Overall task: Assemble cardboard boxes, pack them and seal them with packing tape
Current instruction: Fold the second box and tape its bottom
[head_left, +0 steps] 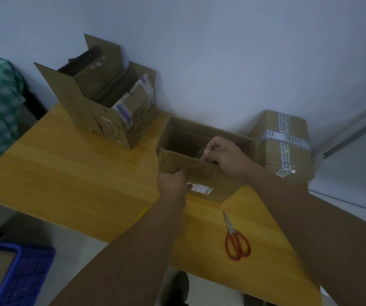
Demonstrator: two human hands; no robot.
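An open brown cardboard box (219,186) with a white label on its near side stands on the wooden table (67,173). My left hand (174,184) grips the lower edge of the box's near flap. At the flap's upper edge, my right hand (226,155) pinches the cardboard with fingers curled. The inside of the box looks dark, and I cannot tell its contents.
A larger open carton (82,107) filled with boxes stands at the back left. A sealed box (288,142) with printed tape sits at the right against the wall. Red-handled scissors (236,241) lie near the front. A blue crate (25,274) sits on the floor.
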